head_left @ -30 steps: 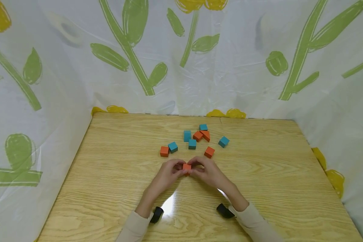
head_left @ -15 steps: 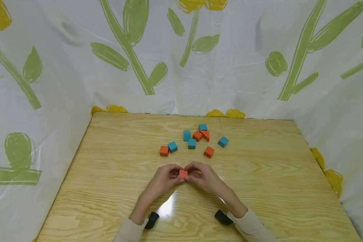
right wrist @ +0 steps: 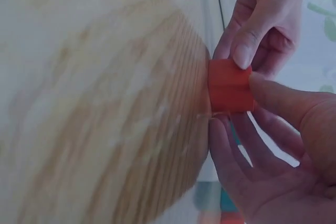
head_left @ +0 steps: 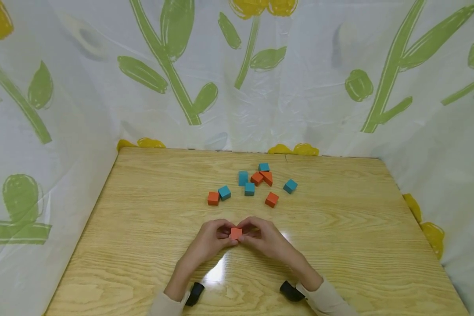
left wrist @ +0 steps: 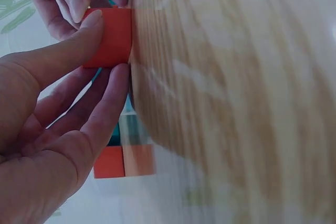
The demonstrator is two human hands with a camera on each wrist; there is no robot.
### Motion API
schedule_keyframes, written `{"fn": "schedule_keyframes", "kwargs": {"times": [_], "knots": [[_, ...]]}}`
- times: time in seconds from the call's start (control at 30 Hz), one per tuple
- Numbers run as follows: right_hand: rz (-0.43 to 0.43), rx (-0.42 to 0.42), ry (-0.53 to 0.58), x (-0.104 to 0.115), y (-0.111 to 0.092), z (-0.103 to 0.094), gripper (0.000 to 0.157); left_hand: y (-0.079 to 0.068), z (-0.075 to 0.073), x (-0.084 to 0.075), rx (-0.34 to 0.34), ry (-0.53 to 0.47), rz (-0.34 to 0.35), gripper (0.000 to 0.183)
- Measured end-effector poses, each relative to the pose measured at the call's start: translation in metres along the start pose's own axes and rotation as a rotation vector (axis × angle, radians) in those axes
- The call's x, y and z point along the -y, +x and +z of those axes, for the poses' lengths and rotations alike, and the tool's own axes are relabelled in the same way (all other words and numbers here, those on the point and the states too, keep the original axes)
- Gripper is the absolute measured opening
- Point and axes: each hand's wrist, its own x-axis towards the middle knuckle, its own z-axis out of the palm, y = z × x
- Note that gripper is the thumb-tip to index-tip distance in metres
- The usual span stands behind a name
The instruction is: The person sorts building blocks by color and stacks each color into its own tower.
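Observation:
Between my two hands a red cube stands on the wooden table. My left hand holds it from the left and my right hand from the right. In the left wrist view, the left thumb lies across an upper corner of the cube, with other fingers stretched beside it. The right wrist view has the right thumb at the top of the cube and the left thumb near it. The cube's far side is hidden.
Beyond the hands lie a red cube beside a blue cube, another red cube, a blue cube, and a cluster with a blue block and a red triangular block. A flowered white curtain borders the table.
Both hands and the red cube between them have moved toward the person and slightly left. The other blocks keep their places on the table.

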Motion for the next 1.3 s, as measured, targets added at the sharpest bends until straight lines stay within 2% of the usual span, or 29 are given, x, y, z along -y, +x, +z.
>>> {"fn": "schedule_keyframes", "kwargs": {"times": [0.13, 0.3, 0.53, 0.67, 0.77, 1.03, 1.3], "knots": [[0.007, -0.034, -0.067, -0.003, 0.0, -0.004, 0.026, -0.001, 0.001, 0.001, -0.011, 0.008, -0.02, 0.026], [-0.006, -0.146, -0.175, -0.004, 0.001, -0.013, 0.027, -0.001, 0.001, 0.002, -0.023, 0.018, -0.035, 0.028], [-0.1, -0.284, -0.267, -0.001, 0.006, -0.033, 0.024, -0.002, -0.001, 0.001, -0.024, 0.004, -0.054, 0.03], [-0.166, -0.354, -0.389, -0.003, 0.01, -0.045, 0.027, -0.002, -0.001, 0.001, -0.018, -0.006, -0.066, 0.03], [-0.17, -0.391, -0.475, -0.007, 0.013, -0.052, 0.028, -0.002, -0.002, 0.0, -0.011, -0.024, -0.075, 0.03], [-0.124, -0.453, -0.585, -0.017, 0.018, -0.062, 0.032, -0.002, -0.001, 0.0, -0.002, -0.031, -0.073, 0.031], [-0.037, -0.4, -0.602, -0.023, 0.02, -0.067, 0.038, -0.001, 0.0, 0.001, -0.003, -0.04, -0.077, 0.031]]}}
